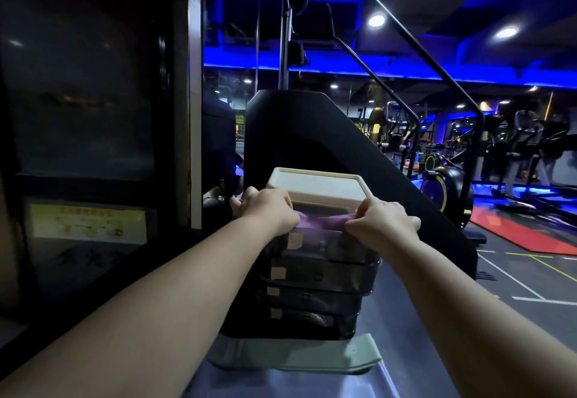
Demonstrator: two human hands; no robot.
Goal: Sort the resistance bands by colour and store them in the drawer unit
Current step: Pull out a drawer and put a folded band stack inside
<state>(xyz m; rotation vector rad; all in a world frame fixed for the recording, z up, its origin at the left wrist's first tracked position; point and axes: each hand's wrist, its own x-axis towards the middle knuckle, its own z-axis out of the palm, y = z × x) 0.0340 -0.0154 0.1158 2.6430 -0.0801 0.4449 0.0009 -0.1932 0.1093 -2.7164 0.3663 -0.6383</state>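
A small drawer unit (315, 185) with a white top and several dark translucent drawers stands on a grey surface ahead of me. Its top drawer (331, 246) is pulled out. A purple resistance band (321, 221) stretches across that open drawer. My left hand (268, 208) grips the band's left end and my right hand (385, 218) grips its right end, both with curled fingers over the drawer. A pale green band (299, 355) lies flat on the surface in front of the unit's base.
A black stair-climber machine (312, 123) with handrails rises right behind the unit. A dark glass cabinet (87, 116) fills the left. To the right lie the gym floor with red mats (524, 235) and exercise bikes.
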